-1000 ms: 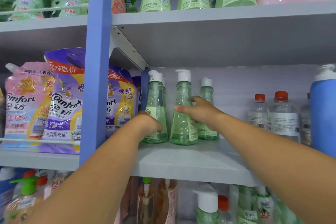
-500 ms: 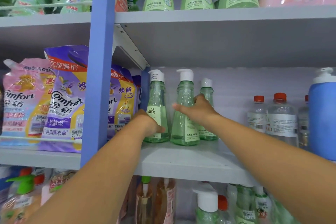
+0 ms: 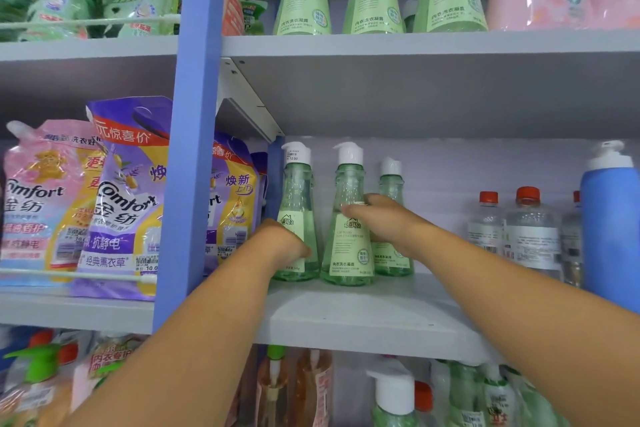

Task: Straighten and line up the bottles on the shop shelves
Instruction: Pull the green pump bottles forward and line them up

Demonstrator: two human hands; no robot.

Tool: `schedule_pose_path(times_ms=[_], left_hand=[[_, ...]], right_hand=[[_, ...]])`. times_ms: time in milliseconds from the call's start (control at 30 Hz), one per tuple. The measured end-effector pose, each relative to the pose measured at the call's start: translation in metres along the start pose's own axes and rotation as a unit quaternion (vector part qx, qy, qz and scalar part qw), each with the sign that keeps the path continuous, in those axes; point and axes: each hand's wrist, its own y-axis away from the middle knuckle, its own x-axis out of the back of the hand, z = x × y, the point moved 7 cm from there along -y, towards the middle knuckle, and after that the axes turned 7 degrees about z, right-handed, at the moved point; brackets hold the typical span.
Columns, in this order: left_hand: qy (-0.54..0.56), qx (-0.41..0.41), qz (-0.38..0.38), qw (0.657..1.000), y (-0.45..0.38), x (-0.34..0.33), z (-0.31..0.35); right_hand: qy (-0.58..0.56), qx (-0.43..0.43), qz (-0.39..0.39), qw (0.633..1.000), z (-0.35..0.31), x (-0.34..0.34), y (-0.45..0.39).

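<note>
While my left hand (image 3: 284, 243) gripped the left green bottle (image 3: 297, 218) and my right hand (image 3: 384, 218) wrapped the middle bottle (image 3: 348, 253), both faced forward on the middle shelf (image 3: 346, 315); third bottle (image 3: 391, 184) sat back, unaligned.

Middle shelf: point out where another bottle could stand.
Bare shelf board in front of the three green pump bottles, and a gap between the rightmost one and the red-capped clear bottles. Crowded from there to the blue bottle.
</note>
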Motion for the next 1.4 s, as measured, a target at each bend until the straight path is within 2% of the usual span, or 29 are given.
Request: schedule_pose_path(times_ms=[167,367,633,733,833,1167,1300,1400], left_hand=[[-0.024,-0.002,0.007,1.0,0.001,0.002,0.0],[-0.024,-0.005,0.004,1.0,-0.001,0.002,-0.002],[-0.012,-0.005,0.018,1.0,0.0,0.006,-0.002],[0.018,-0.004,0.015,1.0,0.003,0.004,-0.002],[0.004,-0.016,0.019,1.0,0.0,0.004,-0.002],[0.041,-0.009,0.015,0.999,-0.006,0.0,-0.004],[0.008,-0.015,0.026,1.0,-0.008,0.002,-0.003],[0.041,0.0,0.02,0.999,-0.009,-0.001,-0.003]], right_hand=[[0.049,0.05,0.075,0.995,-0.003,0.001,-0.002],[0.058,0.001,0.0,0.998,0.006,0.001,0.007],[0.029,-0.007,-0.037,0.999,0.015,0.001,0.003],[0.07,-0.025,-0.036,0.997,0.022,0.0,0.006],[0.105,-0.02,-0.039,0.994,0.025,0.0,0.005],[0.083,-0.024,-0.087,0.992,0.026,-0.001,0.008],[0.071,-0.029,-0.086,0.993,0.029,-0.001,0.01],[0.06,-0.035,-0.062,0.996,0.031,0.0,0.008]])
